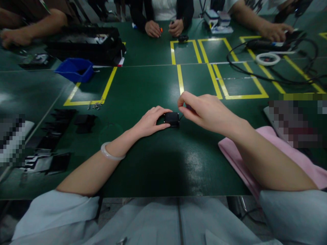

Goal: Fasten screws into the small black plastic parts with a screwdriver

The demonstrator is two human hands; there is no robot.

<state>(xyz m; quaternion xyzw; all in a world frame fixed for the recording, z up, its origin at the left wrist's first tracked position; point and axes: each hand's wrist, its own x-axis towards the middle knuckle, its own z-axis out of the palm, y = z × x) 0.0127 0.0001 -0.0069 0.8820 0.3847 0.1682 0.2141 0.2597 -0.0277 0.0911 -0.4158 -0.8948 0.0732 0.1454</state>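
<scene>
A small black block-shaped part (172,119) lies on the green table (143,160), in front of me. Thumb and fingers of my left hand (150,121) close on its left side and steady it against the tabletop. My right hand (204,110) is raised just right of the part, its fingers pinched together. From that pinch a thin dark rod (181,117), perhaps a hex key, slants down to the part's right side. Most of the rod is hidden by my fingers.
Small screws (95,105), black parts (84,122) and a blue bin (75,69) are on the left. A black crate (87,46) stands behind. Pink cloth (270,143) lies under my right forearm. Cables (235,64) lie at the right. Several people sit across the table.
</scene>
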